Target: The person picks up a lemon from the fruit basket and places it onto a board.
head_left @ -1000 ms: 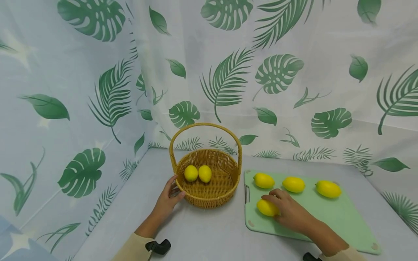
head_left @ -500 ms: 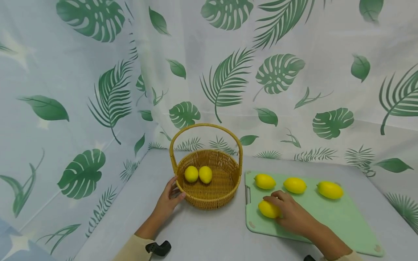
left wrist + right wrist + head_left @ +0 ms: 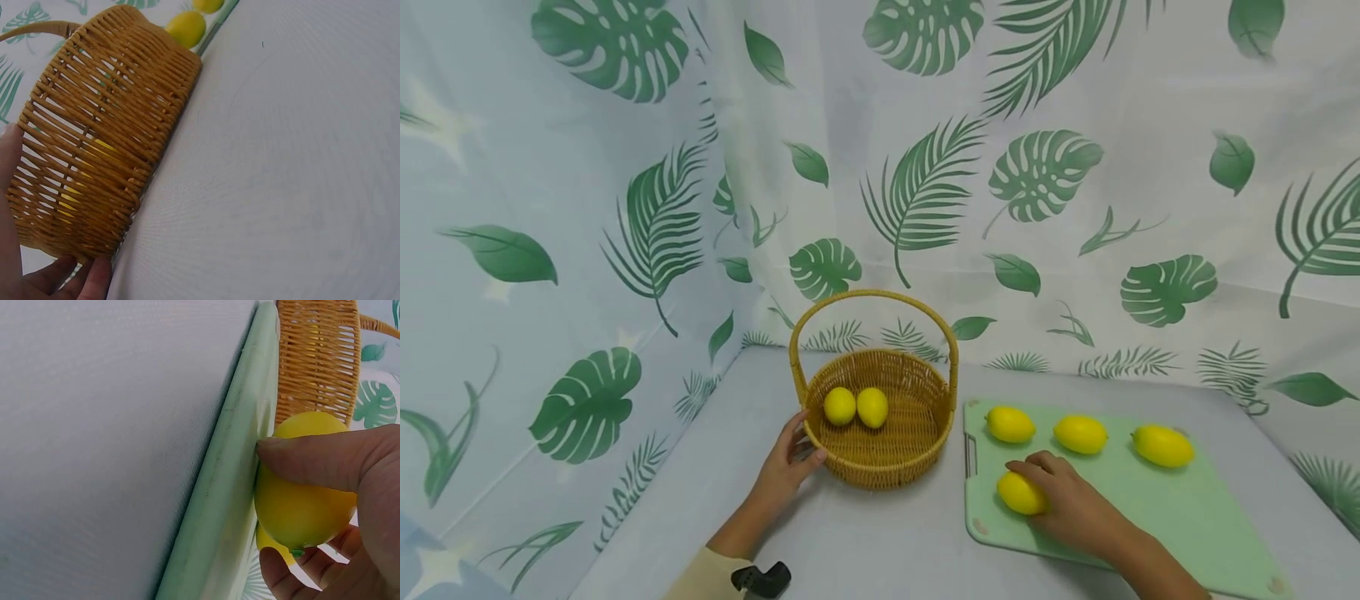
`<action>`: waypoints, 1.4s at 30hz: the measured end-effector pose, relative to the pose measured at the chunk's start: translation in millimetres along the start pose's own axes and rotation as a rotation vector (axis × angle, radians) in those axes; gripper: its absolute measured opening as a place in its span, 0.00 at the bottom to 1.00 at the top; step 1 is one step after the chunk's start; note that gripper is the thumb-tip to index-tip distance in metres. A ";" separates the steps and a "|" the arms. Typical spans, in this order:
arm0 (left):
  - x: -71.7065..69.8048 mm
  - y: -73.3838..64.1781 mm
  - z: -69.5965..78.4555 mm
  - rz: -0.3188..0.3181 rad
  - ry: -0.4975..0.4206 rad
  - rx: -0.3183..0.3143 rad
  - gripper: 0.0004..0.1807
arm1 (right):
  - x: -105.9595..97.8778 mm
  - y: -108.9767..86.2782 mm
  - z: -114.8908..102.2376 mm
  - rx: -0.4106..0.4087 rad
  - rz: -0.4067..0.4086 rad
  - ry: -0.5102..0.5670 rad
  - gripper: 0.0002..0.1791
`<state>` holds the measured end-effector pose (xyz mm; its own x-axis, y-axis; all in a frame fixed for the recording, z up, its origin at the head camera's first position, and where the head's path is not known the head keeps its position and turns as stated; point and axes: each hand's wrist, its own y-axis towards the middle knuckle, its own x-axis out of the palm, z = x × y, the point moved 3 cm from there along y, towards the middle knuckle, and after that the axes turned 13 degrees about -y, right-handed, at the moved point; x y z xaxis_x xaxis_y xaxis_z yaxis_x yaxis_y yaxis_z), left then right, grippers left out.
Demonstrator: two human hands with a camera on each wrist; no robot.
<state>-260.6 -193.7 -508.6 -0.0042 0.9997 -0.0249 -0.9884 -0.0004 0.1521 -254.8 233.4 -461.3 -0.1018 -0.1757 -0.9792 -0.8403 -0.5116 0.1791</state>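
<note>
A round brown wicker basket with a tall arched handle stands on the table in the head view. Two yellow lemons, a left one and a right one, lie inside it. My left hand holds the basket's left side, thumb toward the front and fingers along the wall. On the light green cutting board, my right hand grips a lemon. The right wrist view shows the thumb across this lemon and fingers on its far side. My palm hides part of it.
Three more lemons, a left, a middle and a right one, lie in a row along the board's back. A white leaf-print curtain hangs behind the pale table.
The head view has tilted up slightly, so everything sits a little lower in it. Both hands keep their hold on the basket and the lemon, with little visible movement.
</note>
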 end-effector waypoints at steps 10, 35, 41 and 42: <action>0.0 -2.6 0.4 -0.004 0.005 0.014 0.41 | -2.3 -3.2 -1.5 0.006 0.001 -0.003 0.38; 1.2 0.2 3.9 -0.005 0.000 0.021 0.41 | -14.8 15.3 -16.2 -0.074 0.031 -0.006 0.35; 0.1 -0.9 2.9 -0.001 0.016 0.024 0.41 | -12.8 25.8 -30.6 -0.076 0.062 -0.003 0.33; 0.1 -1.0 2.7 0.000 0.017 0.024 0.41 | -12.9 27.6 -32.7 -0.079 0.069 -0.001 0.33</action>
<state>-259.2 -193.6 -506.1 -0.0075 0.9991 -0.0415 -0.9844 0.0000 0.1762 -259.2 194.1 -440.7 -0.1588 -0.2119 -0.9643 -0.7869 -0.5627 0.2532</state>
